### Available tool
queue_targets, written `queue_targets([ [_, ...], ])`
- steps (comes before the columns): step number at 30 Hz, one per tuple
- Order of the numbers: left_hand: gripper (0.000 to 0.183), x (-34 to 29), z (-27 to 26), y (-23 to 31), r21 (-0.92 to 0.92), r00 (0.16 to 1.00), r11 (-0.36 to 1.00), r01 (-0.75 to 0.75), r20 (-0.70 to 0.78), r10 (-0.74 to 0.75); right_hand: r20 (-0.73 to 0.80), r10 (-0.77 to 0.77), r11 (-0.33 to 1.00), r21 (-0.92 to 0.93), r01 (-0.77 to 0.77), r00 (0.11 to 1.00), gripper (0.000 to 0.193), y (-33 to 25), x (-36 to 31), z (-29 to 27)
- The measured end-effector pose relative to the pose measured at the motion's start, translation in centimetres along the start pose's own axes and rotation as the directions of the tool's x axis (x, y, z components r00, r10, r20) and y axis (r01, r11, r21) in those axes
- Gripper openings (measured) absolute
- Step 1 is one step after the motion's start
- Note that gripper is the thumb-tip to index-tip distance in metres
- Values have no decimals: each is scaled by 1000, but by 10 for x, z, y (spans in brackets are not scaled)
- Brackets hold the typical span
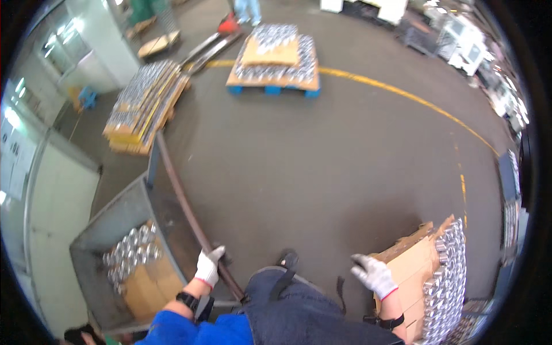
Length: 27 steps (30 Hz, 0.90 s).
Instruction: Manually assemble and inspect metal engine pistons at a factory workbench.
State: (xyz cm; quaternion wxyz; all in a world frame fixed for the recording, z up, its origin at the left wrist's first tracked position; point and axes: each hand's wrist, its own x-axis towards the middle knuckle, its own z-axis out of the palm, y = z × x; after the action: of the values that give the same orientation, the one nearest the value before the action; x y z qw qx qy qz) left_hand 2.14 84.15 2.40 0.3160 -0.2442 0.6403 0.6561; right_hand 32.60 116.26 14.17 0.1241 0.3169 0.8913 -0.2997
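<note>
My left hand [208, 268], in a white glove, is wrapped over the brown metal rail [184, 201] along the near right side of a grey metal bin [89, 273]. Shiny round metal parts [135, 250] lie inside the bin on a sheet of cardboard [152, 290]. On my other side, my right hand [375, 276], gloved in white with dark fingertips, has its fingers stretched and holds nothing. It hovers beside a stack of cardboard sheets [411, 267], where rows of similar shiny parts [445, 279] stand along the right part.
A blue pallet [273, 90] loaded with parts and cardboard stands ahead, near a pallet jack [213, 46] and a person's legs [248, 10]. Another layered stack [144, 103] is at the far left. A yellow line [397, 89] curves across the floor. Machines [466, 43] stand at the far right.
</note>
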Motion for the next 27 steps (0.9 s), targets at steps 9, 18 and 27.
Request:
queue_targets([
  [9, 35, -19, 16, 0, 108, 991, 994, -27, -127, 40, 189, -234, 964, -83, 253, 954, 41, 29, 155, -73],
  [18, 63, -11, 13, -17, 617, 799, 776, 132, -530, 285, 286, -580, 772, -107, 627, 763, 41, -5, 289, -139],
  [27, 48, -43, 58, 21, 695, 745, 686, 213, -570, 347, 559, -697, 470, -117, 875, 449, 40, -132, 383, -99],
])
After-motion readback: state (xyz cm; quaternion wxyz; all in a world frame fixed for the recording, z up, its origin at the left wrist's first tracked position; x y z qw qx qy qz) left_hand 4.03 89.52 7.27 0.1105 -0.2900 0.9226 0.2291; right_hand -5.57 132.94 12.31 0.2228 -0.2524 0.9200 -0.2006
